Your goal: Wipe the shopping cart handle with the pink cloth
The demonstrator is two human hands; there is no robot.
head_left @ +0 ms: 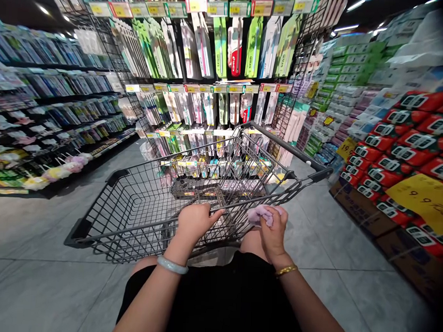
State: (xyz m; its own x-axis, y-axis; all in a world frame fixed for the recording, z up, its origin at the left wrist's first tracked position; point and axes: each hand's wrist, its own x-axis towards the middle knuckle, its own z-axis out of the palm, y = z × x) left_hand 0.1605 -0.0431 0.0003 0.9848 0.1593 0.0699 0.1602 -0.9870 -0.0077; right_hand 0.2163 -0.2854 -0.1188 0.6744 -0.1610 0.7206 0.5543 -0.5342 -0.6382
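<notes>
A dark grey wire shopping cart (107, 215) stands sideways across my front, its basket to the left and its handle (287, 146) to the upper right. My left hand (197, 221) is closed over the cart's near top rail, thumb along the wire; a pale bangle circles that wrist. In my right hand (273, 228) a crumpled lilac cloth (260, 214) is gripped, pressed against or just beside the rail near the handle end. Whether it touches the wire I cannot tell. A gold bracelet is on the right wrist.
Beyond the cart rises a rack of hanging toothbrushes (220, 47). Red packages (385, 138) are stacked on cartons at right, with a yellow price sign (424, 197). Shelves of packaged goods (64, 88) line the left. Grey tiles (39, 285) cover the floor.
</notes>
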